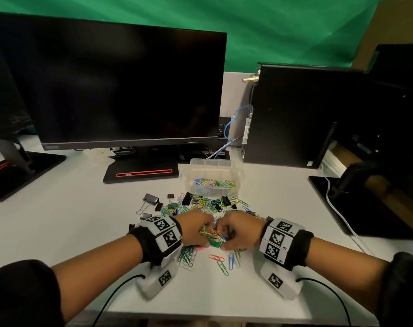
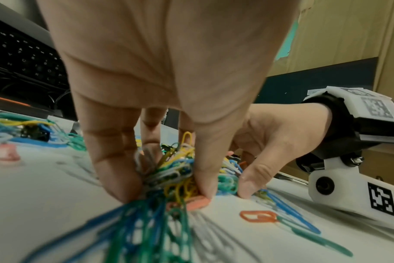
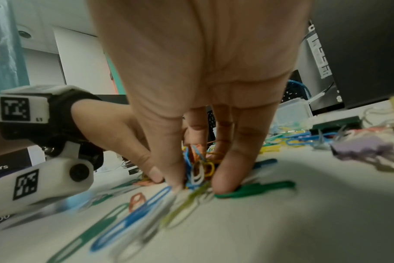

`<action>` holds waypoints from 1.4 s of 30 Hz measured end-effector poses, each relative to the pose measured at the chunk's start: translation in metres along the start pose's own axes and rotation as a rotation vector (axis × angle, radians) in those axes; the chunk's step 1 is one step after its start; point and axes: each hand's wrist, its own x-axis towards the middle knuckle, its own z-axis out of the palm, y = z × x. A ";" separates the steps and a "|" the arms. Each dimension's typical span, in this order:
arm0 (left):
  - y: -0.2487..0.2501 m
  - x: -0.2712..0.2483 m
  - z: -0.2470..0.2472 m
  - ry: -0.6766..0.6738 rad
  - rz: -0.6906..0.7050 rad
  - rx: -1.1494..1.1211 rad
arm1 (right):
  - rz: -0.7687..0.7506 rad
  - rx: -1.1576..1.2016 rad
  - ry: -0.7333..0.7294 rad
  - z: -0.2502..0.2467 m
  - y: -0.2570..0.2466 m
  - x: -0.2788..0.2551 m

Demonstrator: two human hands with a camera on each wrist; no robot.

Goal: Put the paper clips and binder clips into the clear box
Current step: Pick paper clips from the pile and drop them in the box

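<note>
While the left hand [image 1: 196, 228] curls its fingers around a bundle of coloured paper clips [image 1: 212, 234] near the front edge of the desk [image 1: 83, 220], the right hand [image 1: 239, 230] presses against the same bundle from the other side, its fingertips also curled into the clips, so the two hands squeeze one heap between them. More loose clips lie on the desk in front of the hands, and behind them, toward the middle of the desk, the binder clips [image 1: 151, 199] are scattered among further paper clips. The clear box [image 1: 212, 180] stands behind this pile, open, with some paper clips already inside. The clips are probably light, stiff and slippery, and they tangle easily, so a scoop with both hands from below seems better than a pinch; single clips may drop on the way. The binder clips look heavier and can be taken one by one at the black body. The wrist bands carry square markers; the small letters beside them cannot be read with confidence.
</note>
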 end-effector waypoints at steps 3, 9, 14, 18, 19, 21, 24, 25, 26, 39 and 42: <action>-0.005 0.002 -0.003 0.015 -0.003 0.001 | 0.027 0.002 0.025 -0.004 0.007 0.002; -0.022 0.006 -0.009 0.054 -0.079 -0.198 | 0.063 0.033 0.066 -0.020 0.015 0.002; -0.038 0.013 -0.015 0.068 -0.126 -0.418 | 0.086 0.130 0.081 -0.032 0.023 0.012; -0.051 0.021 -0.022 0.112 -0.140 -0.608 | 0.107 0.238 0.153 -0.052 0.036 0.031; -0.054 0.023 -0.023 0.126 -0.146 -0.666 | 0.117 0.288 0.180 -0.060 0.039 0.038; -0.058 0.029 -0.028 0.161 -0.174 -0.791 | 0.140 0.376 0.245 -0.073 0.046 0.052; -0.062 0.039 -0.039 0.218 -0.193 -0.897 | 0.213 0.459 0.384 -0.087 0.053 0.072; -0.062 0.042 -0.044 0.233 -0.195 -0.911 | 0.243 0.486 0.435 -0.087 0.056 0.079; -0.062 0.045 -0.050 0.252 -0.204 -0.929 | 0.270 0.514 0.471 -0.087 0.058 0.085; -0.059 0.102 -0.059 0.427 -0.303 -1.057 | 0.293 0.458 0.323 -0.065 0.067 0.103; -0.059 0.103 -0.056 0.396 -0.281 -0.957 | 0.265 0.473 0.357 -0.068 0.071 0.100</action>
